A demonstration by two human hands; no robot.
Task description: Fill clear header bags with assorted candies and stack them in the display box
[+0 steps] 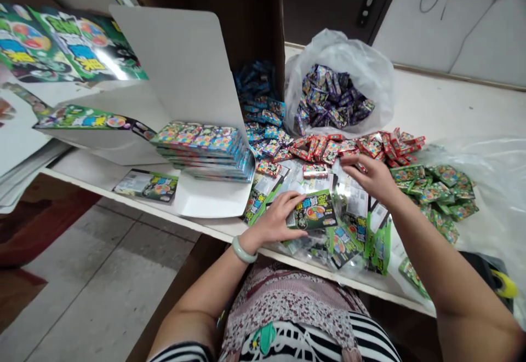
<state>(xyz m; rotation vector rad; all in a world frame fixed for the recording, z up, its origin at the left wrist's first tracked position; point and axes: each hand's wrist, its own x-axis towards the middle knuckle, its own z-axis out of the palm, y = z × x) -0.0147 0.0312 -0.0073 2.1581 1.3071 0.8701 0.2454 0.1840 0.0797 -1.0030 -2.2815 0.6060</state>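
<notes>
My left hand (283, 218), with a pale green bangle at the wrist, grips the left end of a green and black printed packet (316, 211), thumb and fingers on its edges. My right hand (367, 173) reaches over the worktop, its fingertips at the row of small red candy packets (324, 148); whether it pinches one is hard to see. Just above the held packet lies a single red packet (315, 171). Beneath and around both hands are several flat clear-and-green printed bags (341, 241).
An open white display box (217, 195) holding stacked packs (201, 143) stands left. Blue packets (263, 113) lie behind it. A plastic bag of purple packets (335, 99) sits at the back, green packets (447, 189) at the right. A tape dispenser (503, 284) lies near the right edge.
</notes>
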